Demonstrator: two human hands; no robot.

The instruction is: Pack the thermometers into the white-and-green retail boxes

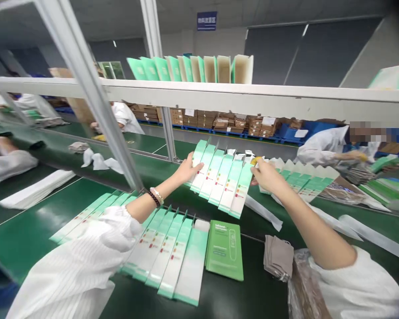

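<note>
Between my two hands, a row of several green-and-white cartons (221,177) is held up at a tilt over the bench. My left hand (187,168) grips the row's left end, thumb on the front. At the right end my right hand (267,174) is closed on the last carton, with something yellow at its fingertips. Below lies a second row of similar cartons (166,248) on the dark bench. Beside that row rests a stack of green printed booklets (224,250). More cartons (83,217) lie left, partly behind my left sleeve.
A metal frame post (86,88) and a shelf (199,92) with open cartons (193,68) stand ahead. Grey pouches (278,257) and a plastic-wrapped bundle (306,283) sit at right. Another carton row (301,179) stands beyond. Co-workers (332,144) in white sit across.
</note>
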